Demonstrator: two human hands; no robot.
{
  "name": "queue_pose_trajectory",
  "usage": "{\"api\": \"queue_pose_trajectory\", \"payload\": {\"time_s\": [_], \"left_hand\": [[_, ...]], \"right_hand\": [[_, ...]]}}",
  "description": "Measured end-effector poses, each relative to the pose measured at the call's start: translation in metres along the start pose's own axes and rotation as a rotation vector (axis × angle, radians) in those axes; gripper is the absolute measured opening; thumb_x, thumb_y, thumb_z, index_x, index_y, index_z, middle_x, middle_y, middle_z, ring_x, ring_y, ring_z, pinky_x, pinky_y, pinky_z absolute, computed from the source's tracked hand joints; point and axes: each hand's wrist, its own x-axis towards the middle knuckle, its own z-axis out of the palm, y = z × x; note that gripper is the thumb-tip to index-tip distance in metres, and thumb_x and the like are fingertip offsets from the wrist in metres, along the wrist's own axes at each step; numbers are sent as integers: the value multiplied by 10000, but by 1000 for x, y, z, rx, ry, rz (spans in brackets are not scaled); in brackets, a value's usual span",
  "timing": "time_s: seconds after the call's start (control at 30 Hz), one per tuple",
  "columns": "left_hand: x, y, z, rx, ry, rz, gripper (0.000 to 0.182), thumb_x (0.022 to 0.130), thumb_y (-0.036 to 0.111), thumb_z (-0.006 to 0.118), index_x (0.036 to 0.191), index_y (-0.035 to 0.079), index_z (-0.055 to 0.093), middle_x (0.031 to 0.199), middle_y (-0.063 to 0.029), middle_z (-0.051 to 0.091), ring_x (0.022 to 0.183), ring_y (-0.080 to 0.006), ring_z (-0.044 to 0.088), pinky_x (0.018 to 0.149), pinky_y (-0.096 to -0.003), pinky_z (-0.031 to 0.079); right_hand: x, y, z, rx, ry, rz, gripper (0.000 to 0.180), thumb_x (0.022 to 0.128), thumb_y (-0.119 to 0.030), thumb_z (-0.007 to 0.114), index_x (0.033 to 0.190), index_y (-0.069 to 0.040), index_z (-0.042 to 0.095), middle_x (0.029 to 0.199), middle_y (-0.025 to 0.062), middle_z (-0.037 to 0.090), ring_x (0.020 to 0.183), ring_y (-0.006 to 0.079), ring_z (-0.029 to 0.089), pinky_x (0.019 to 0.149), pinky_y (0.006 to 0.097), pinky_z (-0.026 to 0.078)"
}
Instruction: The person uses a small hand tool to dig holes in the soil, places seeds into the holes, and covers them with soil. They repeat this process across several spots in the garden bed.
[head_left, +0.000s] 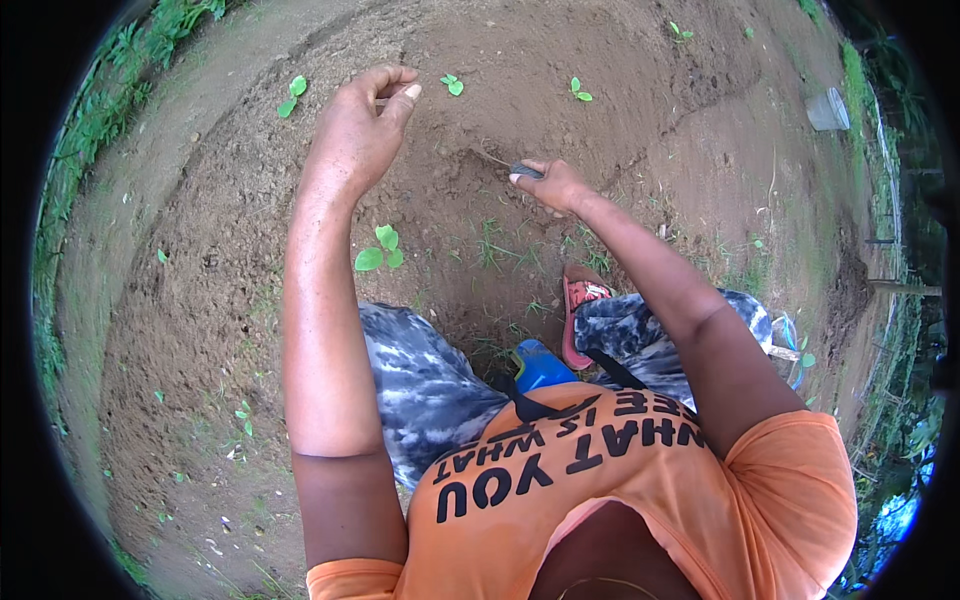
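My left hand (364, 124) is raised over the brown soil (442, 202), its thumb and fingertips close together; whether anything small is between them cannot be told. Just right of its fingertips grows a small green seedling (452, 84). My right hand (551, 185) grips the dark handle (526, 171) of a hand tool. The tool's thin, soil-coloured metal part (491, 157) points left to the loosened earth, and its tip is hard to make out. A larger seedling (384, 251) stands beside my left forearm.
More seedlings grow at the upper left (292, 97) and upper right (580, 90). Grass tufts (491, 247) lie before my feet, one in a red sandal (577, 307). Something blue (544, 367) is between my legs. A pale bucket (828, 110) lies far right.
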Motion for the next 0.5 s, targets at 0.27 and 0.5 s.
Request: {"api": "queue_pose_trajectory", "payload": {"time_s": [0.27,0.5], "left_hand": [[-25,17,-6,-100,-33,78,341,1015,229,655,1301,45,684,1086,-125,737,990,-205,707,884,-379,570],[-1,12,16,-48,-26,108,350,1016,247,655,1304,51,680,1127,-133,741,1036,-218,715,893,-379,569]], "right_hand": [[-18,-22,55,-550,-229,-44,418,1017,-378,536,1306,-115,685,1233,194,711,1159,347,693,995,476,561],[-28,53,149,-355,-80,-43,615,1014,-400,544,1557,-152,399,1075,236,733,1021,385,726,886,517,582]]}}
